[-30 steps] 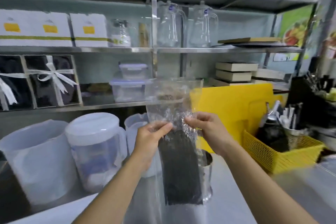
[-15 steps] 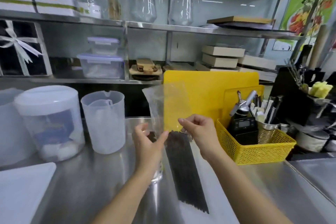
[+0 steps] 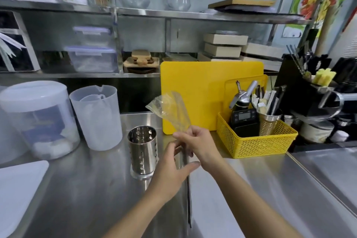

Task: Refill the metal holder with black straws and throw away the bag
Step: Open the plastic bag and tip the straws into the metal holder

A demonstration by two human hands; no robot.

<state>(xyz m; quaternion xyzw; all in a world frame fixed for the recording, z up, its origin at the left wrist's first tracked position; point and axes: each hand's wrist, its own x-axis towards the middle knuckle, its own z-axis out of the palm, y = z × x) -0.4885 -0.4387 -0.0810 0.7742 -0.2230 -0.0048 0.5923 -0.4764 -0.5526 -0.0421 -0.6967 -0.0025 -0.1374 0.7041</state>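
Observation:
The perforated metal holder (image 3: 143, 150) stands upright on the steel counter (image 3: 87, 195), and no straws show above its rim. Just right of it, both hands hold the clear plastic bag (image 3: 171, 110). My right hand (image 3: 195, 141) pinches the bag where its empty, crumpled top begins; that top slants up and left. My left hand (image 3: 172, 168) grips the bag lower down, thumb across it. The black straws (image 3: 188, 195) show only as a thin dark strip running down from the hands toward me.
A translucent jug (image 3: 96, 118) and a lidded tub (image 3: 36, 120) stand left of the holder. A yellow cutting board (image 3: 202, 87) leans behind, with a yellow basket (image 3: 257, 141) of tools on the right. A white board (image 3: 17, 189) lies at front left. Shelves run along the back.
The view has tilted down and the holder has come into sight. The bag has turned edge-on and its empty top has folded narrower. Both hands have dropped closer to the counter.

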